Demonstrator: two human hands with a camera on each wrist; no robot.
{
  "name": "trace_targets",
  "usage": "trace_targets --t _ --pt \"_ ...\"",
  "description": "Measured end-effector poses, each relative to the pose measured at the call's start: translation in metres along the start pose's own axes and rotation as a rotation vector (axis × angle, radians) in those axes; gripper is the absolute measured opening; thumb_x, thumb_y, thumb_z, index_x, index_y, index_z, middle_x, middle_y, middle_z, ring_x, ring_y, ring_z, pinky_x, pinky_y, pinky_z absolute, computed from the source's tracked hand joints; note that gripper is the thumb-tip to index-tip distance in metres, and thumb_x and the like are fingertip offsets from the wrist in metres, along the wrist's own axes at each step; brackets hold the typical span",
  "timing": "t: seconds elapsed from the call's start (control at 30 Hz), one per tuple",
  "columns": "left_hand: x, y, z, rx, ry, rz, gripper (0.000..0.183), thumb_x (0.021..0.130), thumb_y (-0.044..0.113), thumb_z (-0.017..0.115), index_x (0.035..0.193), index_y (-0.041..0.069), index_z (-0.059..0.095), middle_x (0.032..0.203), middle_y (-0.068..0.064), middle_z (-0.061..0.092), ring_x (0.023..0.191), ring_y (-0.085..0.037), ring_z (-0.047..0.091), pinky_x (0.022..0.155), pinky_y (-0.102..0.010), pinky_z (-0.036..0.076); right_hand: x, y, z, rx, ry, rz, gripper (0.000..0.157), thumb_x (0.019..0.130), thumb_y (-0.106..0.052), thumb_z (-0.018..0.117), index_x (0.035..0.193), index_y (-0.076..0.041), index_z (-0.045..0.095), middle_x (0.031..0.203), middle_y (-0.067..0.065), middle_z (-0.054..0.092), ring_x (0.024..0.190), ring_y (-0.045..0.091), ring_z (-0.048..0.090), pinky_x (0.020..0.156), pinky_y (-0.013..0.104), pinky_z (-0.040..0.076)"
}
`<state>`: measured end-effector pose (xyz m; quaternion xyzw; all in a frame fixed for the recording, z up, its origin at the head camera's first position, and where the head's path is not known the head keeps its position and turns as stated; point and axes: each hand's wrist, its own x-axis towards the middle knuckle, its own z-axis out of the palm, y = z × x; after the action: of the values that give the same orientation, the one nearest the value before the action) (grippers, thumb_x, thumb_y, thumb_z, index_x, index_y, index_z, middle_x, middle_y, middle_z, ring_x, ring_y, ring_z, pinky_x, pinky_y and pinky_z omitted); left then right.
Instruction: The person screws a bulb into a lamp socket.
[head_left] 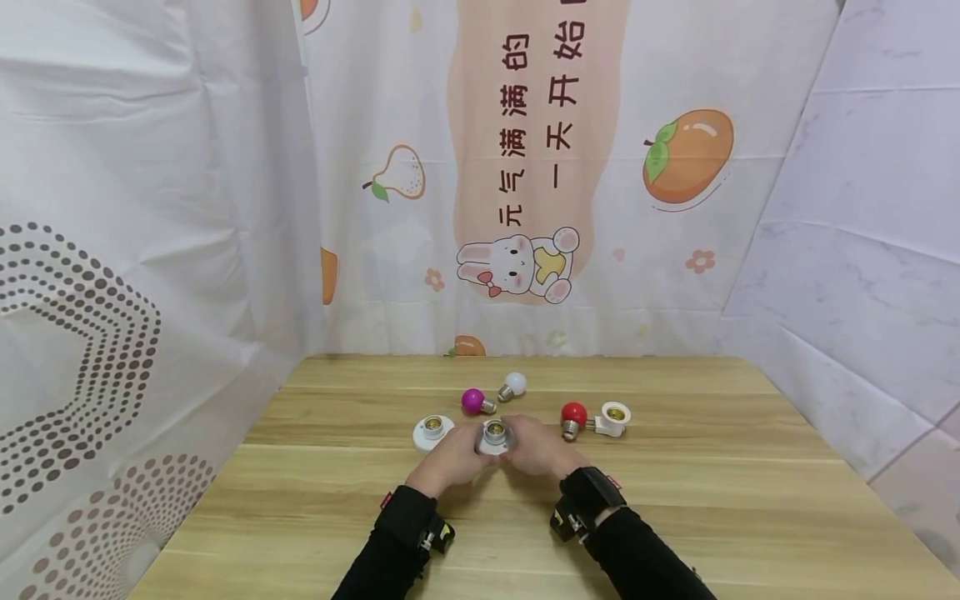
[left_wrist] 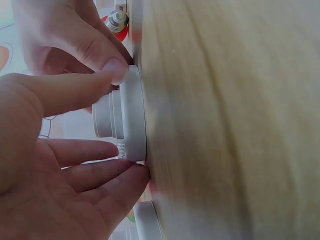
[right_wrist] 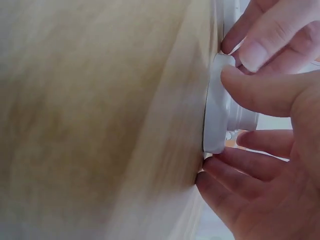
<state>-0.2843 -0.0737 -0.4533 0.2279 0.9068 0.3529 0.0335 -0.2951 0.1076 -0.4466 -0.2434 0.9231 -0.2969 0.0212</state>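
A round white lamp holder point(head_left: 493, 433) sits flat on the wooden table, its threaded socket facing up. My left hand point(head_left: 454, 457) grips its base from the left, thumb at the near rim and fingers round the far side. From the right, my right hand point(head_left: 537, 446) holds the same base between thumb and fingers. The two thumbs meet at the near rim of the lamp holder point(left_wrist: 134, 115) in the left wrist view. In the right wrist view the base point(right_wrist: 216, 107) lies against the tabletop, with fingertips close to the wood.
A second round lamp holder point(head_left: 432, 432) stands just left of my left hand. Behind the hands lie a purple bulb point(head_left: 473, 402) and a white bulb point(head_left: 515, 383). To the right, a red bulb point(head_left: 574, 414) lies beside a white plug-in socket point(head_left: 611, 422). Printed curtains point(head_left: 405, 275) hang behind the table.
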Motion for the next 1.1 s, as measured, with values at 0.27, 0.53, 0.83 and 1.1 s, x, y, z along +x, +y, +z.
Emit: trace_targets --t 0.27,0.53,0.83,1.1 --pt "0.0 0.001 -0.003 0.098 0.008 0.044 0.037 0.079 0.005 0.084 0.113 0.001 0.069 0.107 -0.01 0.07 0.102 -0.024 0.065 0.095 -0.043 0.053 -0.001 -0.003 0.002 -0.015 0.01 0.082 0.057 0.073 -0.005 0.087 0.123 0.007 0.063 0.116 0.023 0.068 0.108 0.038 0.064 0.099 0.054 0.049" --pt "-0.001 0.002 -0.002 0.174 0.043 0.048 0.041 0.072 0.006 0.087 0.109 0.002 0.071 0.099 -0.008 0.07 0.098 -0.026 0.066 0.091 -0.041 0.054 -0.006 -0.006 0.002 -0.002 0.0 0.061 0.04 0.073 -0.009 0.088 0.11 -0.003 0.07 0.103 0.011 0.071 0.096 0.029 0.066 0.092 0.051 0.053" --pt "-0.002 0.005 -0.004 0.201 0.019 0.043 0.039 0.072 0.008 0.089 0.107 0.002 0.071 0.099 -0.008 0.072 0.096 -0.024 0.067 0.089 -0.039 0.055 -0.011 -0.007 0.002 -0.026 0.004 0.039 0.036 0.073 -0.009 0.088 0.105 -0.005 0.073 0.097 0.008 0.071 0.09 0.024 0.065 0.085 0.046 0.055" --pt "-0.005 0.011 -0.011 0.155 0.014 0.031 0.044 0.074 0.007 0.087 0.115 0.003 0.071 0.106 -0.009 0.072 0.101 -0.027 0.067 0.093 -0.043 0.054 -0.015 -0.01 -0.003 0.004 0.039 0.005 0.029 0.074 -0.008 0.087 0.099 -0.006 0.073 0.088 0.002 0.07 0.079 0.016 0.063 0.077 0.038 0.056"
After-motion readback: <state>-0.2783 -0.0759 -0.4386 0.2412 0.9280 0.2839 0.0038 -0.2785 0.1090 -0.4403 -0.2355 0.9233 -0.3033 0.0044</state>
